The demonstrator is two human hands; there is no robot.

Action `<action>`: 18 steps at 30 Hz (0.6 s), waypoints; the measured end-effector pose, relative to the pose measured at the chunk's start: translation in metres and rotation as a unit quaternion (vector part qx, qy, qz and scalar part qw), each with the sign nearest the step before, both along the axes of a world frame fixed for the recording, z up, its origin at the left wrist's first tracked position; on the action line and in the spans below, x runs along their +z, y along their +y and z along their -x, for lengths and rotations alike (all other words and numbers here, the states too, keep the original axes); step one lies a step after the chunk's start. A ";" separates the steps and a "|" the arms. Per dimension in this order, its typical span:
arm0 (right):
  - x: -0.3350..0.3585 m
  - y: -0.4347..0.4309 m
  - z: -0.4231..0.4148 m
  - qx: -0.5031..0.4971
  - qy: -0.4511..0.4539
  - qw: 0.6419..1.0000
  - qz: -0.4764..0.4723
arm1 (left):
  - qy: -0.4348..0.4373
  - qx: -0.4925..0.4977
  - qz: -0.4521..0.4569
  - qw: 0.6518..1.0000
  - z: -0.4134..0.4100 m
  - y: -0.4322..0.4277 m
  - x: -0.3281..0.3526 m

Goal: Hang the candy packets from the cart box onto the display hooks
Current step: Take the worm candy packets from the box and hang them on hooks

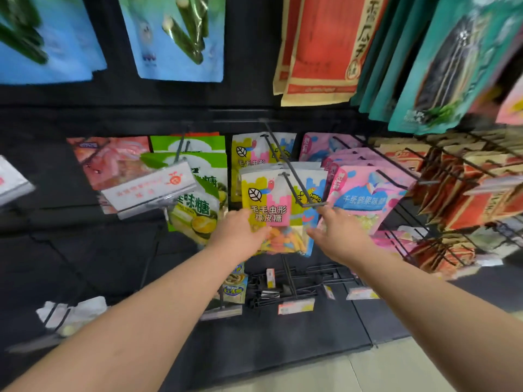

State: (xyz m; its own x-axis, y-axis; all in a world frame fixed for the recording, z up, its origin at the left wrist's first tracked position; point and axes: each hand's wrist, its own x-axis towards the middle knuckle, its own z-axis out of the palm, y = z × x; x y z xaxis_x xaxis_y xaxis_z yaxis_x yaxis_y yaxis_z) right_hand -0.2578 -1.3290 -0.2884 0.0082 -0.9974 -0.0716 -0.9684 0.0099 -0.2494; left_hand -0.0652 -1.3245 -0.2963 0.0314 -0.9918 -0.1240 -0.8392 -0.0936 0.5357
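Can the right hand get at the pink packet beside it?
Likely yes: the right hand is open right beside the front pink packet, with nothing between them; the wire hook ends just above the hand.

Top row: blue bags (175,38) printed with green sticks, left; red-orange bags (319,52), centre; teal bags (441,66), right, blurred. White price label (147,190), tilted, left of centre. Brown-and-red packets (458,188) in rows, right. Pale floor tiles (368,372) border black shelf base (283,335).
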 end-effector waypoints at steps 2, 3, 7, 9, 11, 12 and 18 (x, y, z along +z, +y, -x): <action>0.008 0.022 -0.004 0.014 0.055 0.998 -0.005 | -0.096 -0.068 0.001 0.993 -0.008 0.018 0.013; 0.013 0.033 -0.008 0.016 0.072 0.997 -0.006 | -0.140 -0.093 0.003 0.986 -0.013 0.027 0.019; 0.032 0.077 -0.026 0.021 0.118 0.993 0.002 | -0.227 -0.147 0.022 0.962 -0.032 0.062 0.037; 0.040 0.098 -0.036 0.019 0.126 0.992 0.006 | -0.238 -0.157 0.026 0.958 -0.040 0.080 0.042; 0.045 0.118 -0.046 0.016 0.126 0.992 0.004 | -0.247 -0.167 0.027 0.954 -0.047 0.096 0.046; 0.047 0.128 -0.051 0.016 0.126 0.992 0.000 | -0.251 -0.172 0.029 0.952 -0.050 0.104 0.046; 0.051 0.178 -0.073 0.042 0.137 0.990 -0.007 | -0.234 -0.162 0.012 0.959 -0.072 0.154 0.042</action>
State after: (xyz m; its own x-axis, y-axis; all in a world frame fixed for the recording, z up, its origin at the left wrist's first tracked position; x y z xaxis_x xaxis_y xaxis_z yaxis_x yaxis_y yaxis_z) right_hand -0.1849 -1.1514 -0.2372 0.0689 -0.9929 -0.0966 -0.9972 -0.0714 0.0227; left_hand 0.0063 -1.1709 -0.2538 -0.2321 -0.9614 -0.1476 -0.9711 0.2203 0.0921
